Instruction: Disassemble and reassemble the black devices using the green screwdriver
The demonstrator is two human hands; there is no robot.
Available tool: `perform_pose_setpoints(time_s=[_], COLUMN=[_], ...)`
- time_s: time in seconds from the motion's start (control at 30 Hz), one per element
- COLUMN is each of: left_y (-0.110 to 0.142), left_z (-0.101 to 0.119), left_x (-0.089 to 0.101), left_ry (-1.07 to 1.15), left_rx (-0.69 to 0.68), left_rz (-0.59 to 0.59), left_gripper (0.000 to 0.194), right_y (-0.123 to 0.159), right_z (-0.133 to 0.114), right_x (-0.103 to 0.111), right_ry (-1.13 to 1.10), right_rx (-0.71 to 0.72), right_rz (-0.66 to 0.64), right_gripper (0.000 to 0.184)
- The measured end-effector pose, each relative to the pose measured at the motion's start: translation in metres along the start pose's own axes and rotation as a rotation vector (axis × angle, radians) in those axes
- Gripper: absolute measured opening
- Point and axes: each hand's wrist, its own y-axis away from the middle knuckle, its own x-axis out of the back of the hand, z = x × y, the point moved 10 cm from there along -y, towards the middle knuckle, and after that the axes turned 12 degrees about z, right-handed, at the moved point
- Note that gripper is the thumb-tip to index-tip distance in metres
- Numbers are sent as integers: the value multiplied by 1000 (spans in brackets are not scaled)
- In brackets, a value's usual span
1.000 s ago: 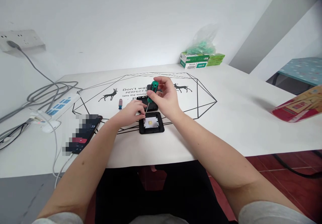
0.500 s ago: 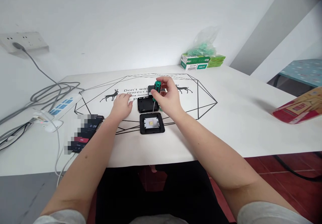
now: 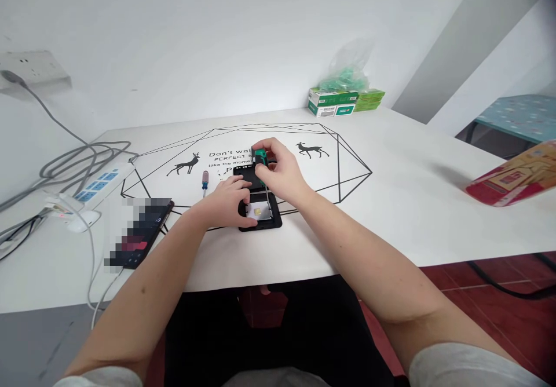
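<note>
My right hand (image 3: 280,170) grips a green-and-black screwdriver (image 3: 261,157), held upright. Its shaft runs down to the right side of a white plate (image 3: 263,211) with a yellow square in its middle. That plate sits in a black square housing (image 3: 275,222) on the table. Thumb and fingers of my left hand (image 3: 228,201) close round the left side of the housing. Just behind lies a black, shallow box-like part (image 3: 249,175), partly covered by both hands. Another screwdriver (image 3: 205,179), with a red-and-blue handle, rests left of these parts.
On the left are a phone (image 3: 150,233), a white power strip (image 3: 102,185) and coiled grey cables (image 3: 93,155). Green-and-white boxes (image 3: 333,102) under a plastic bag (image 3: 347,74) stand at the back. A red-and-tan package (image 3: 508,184) is at the right edge.
My left hand has moved right and toward me, from the bare table onto the housing. The green screwdriver's shaft has come down onto the plate's right side. The red-and-blue screwdriver has come into sight.
</note>
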Motion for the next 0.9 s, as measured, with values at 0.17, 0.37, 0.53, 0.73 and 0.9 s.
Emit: perform_pose_setpoints(time_s=[0.17, 0.37, 0.53, 0.73, 0.9], left_y=[-3, -2, -1, -1, 0], left_z=[6, 1, -4, 0, -3], left_x=[0, 1, 4, 8, 7], left_ry=[-40, -53, -40, -18, 13], left_rx=[-19, 10, 27, 33, 46], left_rz=[10, 1, 6, 10, 7], left_gripper=[37, 36, 37, 34, 35], right_y=[-1, -1, 1, 0, 0], right_z=[2, 5, 4, -1, 0], right_x=[-1, 0, 1, 2, 2], right_ry=[-1, -16, -16, -18, -11], right_rx=[-2, -36, -32, -1, -2], right_rz=[-1, 9, 23, 25, 17], right_gripper=[38, 39, 39, 38, 37])
